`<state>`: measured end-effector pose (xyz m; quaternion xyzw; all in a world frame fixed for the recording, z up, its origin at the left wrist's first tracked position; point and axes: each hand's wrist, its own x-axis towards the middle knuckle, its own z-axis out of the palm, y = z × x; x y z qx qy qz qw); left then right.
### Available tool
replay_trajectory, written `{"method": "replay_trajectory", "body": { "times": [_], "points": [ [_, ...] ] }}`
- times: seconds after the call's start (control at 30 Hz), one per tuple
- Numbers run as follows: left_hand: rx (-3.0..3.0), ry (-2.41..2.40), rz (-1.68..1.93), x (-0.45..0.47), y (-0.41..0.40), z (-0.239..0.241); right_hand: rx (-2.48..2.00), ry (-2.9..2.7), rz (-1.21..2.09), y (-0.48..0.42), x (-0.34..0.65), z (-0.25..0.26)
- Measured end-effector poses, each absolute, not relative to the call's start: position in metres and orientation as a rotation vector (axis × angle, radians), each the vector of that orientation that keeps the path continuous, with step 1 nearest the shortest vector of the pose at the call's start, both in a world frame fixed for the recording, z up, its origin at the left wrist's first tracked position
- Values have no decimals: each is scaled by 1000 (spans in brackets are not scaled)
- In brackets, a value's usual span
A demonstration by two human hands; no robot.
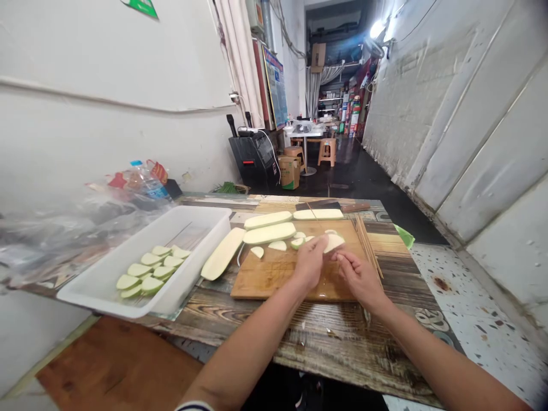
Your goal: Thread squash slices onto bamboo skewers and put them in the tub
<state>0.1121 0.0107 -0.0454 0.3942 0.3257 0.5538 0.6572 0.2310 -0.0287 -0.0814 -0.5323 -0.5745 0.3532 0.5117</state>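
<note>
Over the wooden cutting board (269, 277), my left hand (311, 260) is closed around a pale, green-edged zucchini slice (334, 243). A thin bamboo skewer (313, 211) sticks out beyond that slice. My right hand (357, 277) pinches close to the slice, in line with the skewer; its fingers cover most of what they hold. Several small cut zucchini pieces (277, 245) lie on the board near my left hand. Long zucchini slabs (269, 232) rest along its far edge, and another slab (222, 254) leans at its left.
Left of the board stands a white plastic tray (107, 305) with skewered zucchini slices (149, 269) inside. Loose bamboo skewers (369, 245) lie along the board's right side. A knife (355, 207) with a wooden handle lies behind. Plastic bags (85, 228) and a water bottle (149, 181) crowd the far left.
</note>
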Motion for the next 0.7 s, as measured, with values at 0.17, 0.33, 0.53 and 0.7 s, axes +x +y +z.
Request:
{"method": "replay_trajectory", "body": {
  "times": [0.17, 0.33, 0.53, 0.7],
  "points": [
    [1808, 1278, 1216, 86, 23, -51, -1314, -1124, 753, -20, 245, -83],
    [2372, 1598, 747, 87, 27, -73, -1326, -1105, 772, -21, 248, -88],
    [2370, 1637, 665, 91, 31, -75, -1330, -1171, 781, -22, 247, -90],
    [2339, 1567, 690, 89, 33, -75, -1315, -1155, 830, -22, 247, -90]
  ]
}}
